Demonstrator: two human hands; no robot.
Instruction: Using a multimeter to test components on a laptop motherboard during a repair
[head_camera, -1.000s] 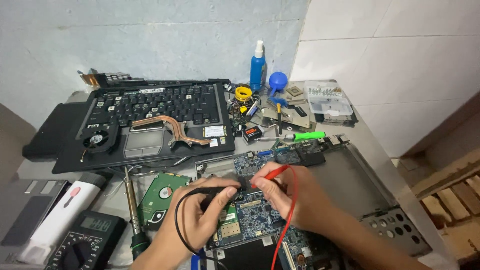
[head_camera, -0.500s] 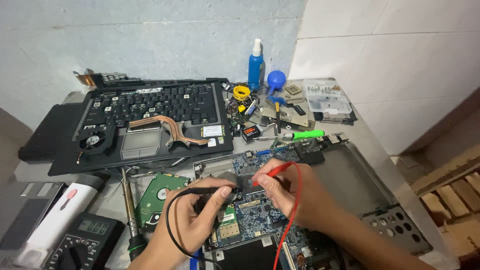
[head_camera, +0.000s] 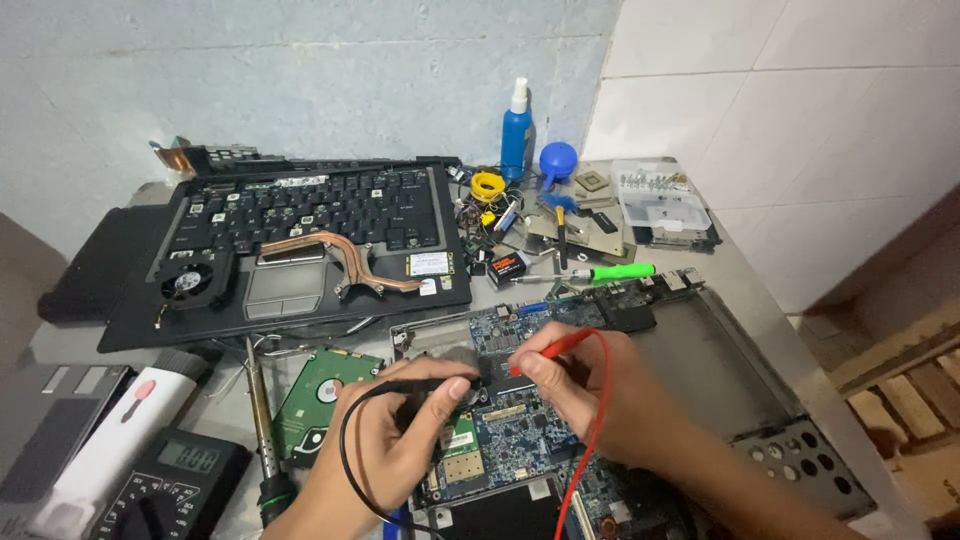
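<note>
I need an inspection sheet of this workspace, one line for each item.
Surface: grey table, crowded.
Job's things: blue laptop motherboard in its open metal chassis; black probe; red probe.
Clutter: keyboard panel with copper heat pipe and fan; hard drive; multimeter; green screwdriver; blue spray bottle; parts tray.
Hands: left hand holds the black probe, right hand the red probe, both tips on the motherboard.
Cables: black lead; red lead.
Surroundings: white tiled wall; wooden pallet.
</note>
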